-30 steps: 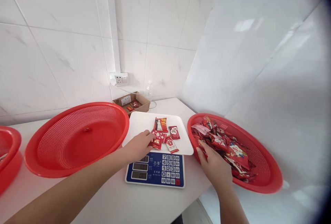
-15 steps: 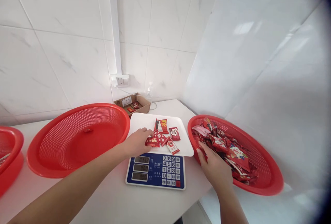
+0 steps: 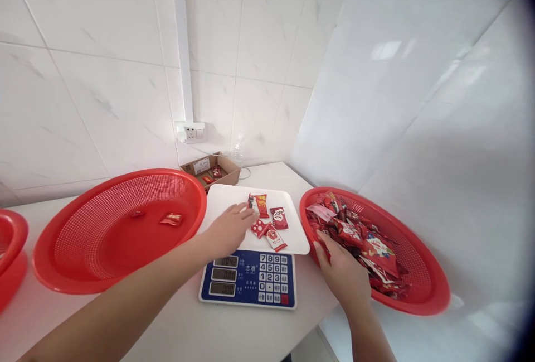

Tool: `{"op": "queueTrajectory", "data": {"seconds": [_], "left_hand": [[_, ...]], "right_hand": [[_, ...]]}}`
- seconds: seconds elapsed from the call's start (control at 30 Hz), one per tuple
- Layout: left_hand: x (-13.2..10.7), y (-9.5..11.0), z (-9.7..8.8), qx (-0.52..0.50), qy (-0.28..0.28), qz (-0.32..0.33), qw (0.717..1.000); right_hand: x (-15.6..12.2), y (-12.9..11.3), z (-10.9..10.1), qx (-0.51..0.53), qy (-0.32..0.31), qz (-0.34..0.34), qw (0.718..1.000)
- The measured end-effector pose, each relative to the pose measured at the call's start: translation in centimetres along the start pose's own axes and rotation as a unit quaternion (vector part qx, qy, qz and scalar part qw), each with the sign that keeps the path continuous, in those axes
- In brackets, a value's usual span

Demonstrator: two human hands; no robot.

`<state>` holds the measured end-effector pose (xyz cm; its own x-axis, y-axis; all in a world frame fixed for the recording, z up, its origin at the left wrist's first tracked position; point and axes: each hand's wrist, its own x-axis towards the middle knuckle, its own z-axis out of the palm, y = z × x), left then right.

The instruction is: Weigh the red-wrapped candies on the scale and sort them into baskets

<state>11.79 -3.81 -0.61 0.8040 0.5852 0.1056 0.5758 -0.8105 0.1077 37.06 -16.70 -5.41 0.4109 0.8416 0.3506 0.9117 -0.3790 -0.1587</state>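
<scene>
My left hand (image 3: 229,230) reaches over the white scale tray (image 3: 225,200), fingers stretched toward several red snack packets (image 3: 267,218) lying there; it holds nothing. One red packet (image 3: 171,219) lies in the big red basket (image 3: 117,228) at left. My right hand (image 3: 340,270) rests on the near rim of the right red basket (image 3: 418,273), which is heaped with red packets (image 3: 359,239); its fingers curl down among them and I cannot see a hold.
The blue scale (image 3: 248,281) with a keypad stands at the counter's front edge. A cardboard box (image 3: 211,169), a clear bottle (image 3: 239,150) and a wall socket (image 3: 192,132) are at the back. Another red basket (image 3: 10,250) shows at the far left.
A red packet that my left hand held over the tray now lies in the big left basket. The left hand is back over the tray, fingers open. The right hand barely moved.
</scene>
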Motion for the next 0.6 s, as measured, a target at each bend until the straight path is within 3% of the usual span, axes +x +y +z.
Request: {"op": "queueTrajectory", "data": {"seconds": [0.13,0.27,0.47,0.6], "left_hand": [[1.9,1.2,1.6,-0.019,-0.013,0.043,0.999],[1.6,1.0,0.7,-0.033,0.018,-0.014,0.999],[-3.7,-1.9,-2.6,-0.035,0.134,-0.184,0.973],[-8.0,-4.0,-2.9,-0.021,0.182,-0.291,0.939]], "right_hand": [[-0.1,0.2,0.1,-0.003,-0.005,-0.002,1.000],[-0.2,0.3,0.2,0.002,-0.003,-0.008,1.000],[-0.2,0.3,0.3,0.018,0.007,-0.009,1.000],[0.2,0.6,0.5,0.068,0.027,-0.009,0.997]]}}
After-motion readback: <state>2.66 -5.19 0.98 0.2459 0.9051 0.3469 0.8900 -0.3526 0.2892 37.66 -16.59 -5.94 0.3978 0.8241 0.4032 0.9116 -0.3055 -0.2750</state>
